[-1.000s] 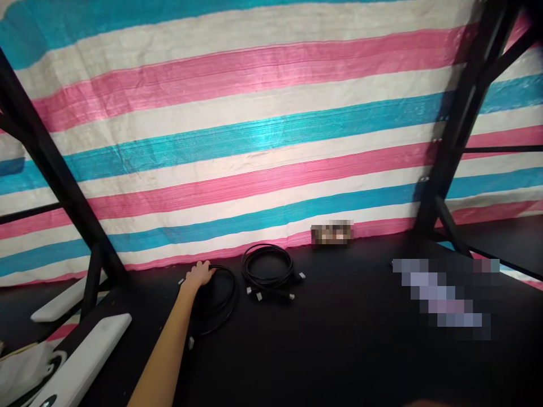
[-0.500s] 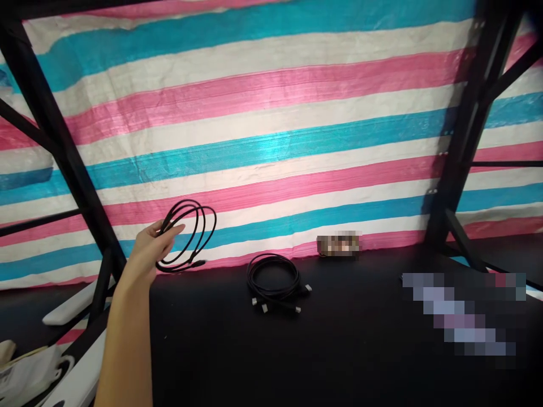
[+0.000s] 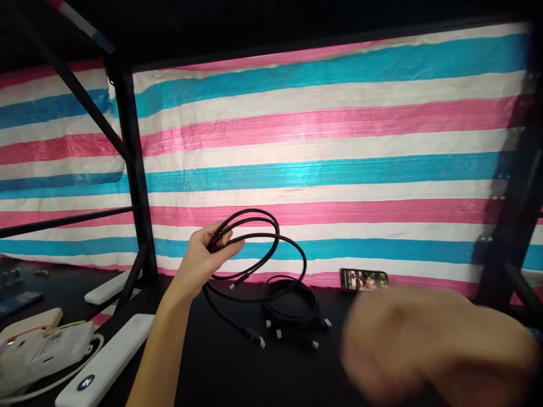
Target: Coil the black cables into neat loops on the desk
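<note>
My left hand (image 3: 203, 255) is closed around a loosely looped black cable (image 3: 276, 237), held up above the black table. One connector end hangs inside the loops, and another with a light metal tip dangles lower down, over the table. Behind the held loops, a second bundle of coiled black cable (image 3: 292, 324) lies on the table, its several pale connector tips spread toward me. My right hand (image 3: 428, 339) is a large motion-blurred shape at the lower right. Its fingers are smeared, and whether it holds anything does not show.
A phone (image 3: 363, 279) with a lit screen leans by the striped sheet (image 3: 318, 169). Left of my arm lie a white bar-shaped device (image 3: 104, 364), another white bar (image 3: 109, 287) and a pale box with wires (image 3: 51, 350). Black frame posts (image 3: 134, 169) stand at both sides.
The view has shifted left and up. My left hand has brought the looped cable right, nearer the coil, and one end now hangs loose. My right hand has come into view.
</note>
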Tool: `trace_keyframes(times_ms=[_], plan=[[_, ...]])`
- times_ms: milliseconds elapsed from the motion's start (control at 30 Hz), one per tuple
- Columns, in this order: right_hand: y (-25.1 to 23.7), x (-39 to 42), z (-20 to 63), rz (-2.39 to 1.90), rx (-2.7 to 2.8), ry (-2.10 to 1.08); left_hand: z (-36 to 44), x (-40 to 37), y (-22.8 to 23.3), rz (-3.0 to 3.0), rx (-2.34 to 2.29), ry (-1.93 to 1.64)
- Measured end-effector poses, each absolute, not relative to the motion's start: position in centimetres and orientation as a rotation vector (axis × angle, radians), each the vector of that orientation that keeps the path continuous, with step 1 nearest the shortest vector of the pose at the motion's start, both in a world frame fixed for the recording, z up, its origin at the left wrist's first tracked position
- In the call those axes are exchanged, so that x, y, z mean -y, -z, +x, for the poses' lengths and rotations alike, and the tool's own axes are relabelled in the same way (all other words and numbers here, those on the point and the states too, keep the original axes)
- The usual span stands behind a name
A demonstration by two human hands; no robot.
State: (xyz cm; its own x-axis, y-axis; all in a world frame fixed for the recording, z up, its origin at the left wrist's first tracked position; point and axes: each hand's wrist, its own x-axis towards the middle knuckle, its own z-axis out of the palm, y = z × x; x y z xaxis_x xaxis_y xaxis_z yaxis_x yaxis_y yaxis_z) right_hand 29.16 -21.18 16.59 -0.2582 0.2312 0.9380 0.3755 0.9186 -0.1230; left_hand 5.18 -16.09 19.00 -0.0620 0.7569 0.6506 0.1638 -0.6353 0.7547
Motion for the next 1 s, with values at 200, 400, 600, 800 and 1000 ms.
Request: trace_keyframes(times_ms=[200,400,600,800,1000], plan=[[-18.7,18.1,27.7,-0.648,1.766,0.190,7.8,18.2,-19.0,1.877,-0.910,-1.753],[-17.9,17.7,27.8,-0.598,1.878,-0.239,8.3,17.3,-18.7,1.870,-0.830,-1.796],[-18.1,17.8,27.3,-0.613,1.847,-0.332,8.5,17.0,-18.5,1.887,-0.794,-1.775],[-18.0,16.5,27.4,-0.629,1.785,-0.304,8.9,16.6,-18.4,2.129,-0.900,-1.755],[-17.9,14.8,27.6,-0.660,1.822,-0.429,9.5,15.6,-17.9,2.324,-1.007,-1.543]])
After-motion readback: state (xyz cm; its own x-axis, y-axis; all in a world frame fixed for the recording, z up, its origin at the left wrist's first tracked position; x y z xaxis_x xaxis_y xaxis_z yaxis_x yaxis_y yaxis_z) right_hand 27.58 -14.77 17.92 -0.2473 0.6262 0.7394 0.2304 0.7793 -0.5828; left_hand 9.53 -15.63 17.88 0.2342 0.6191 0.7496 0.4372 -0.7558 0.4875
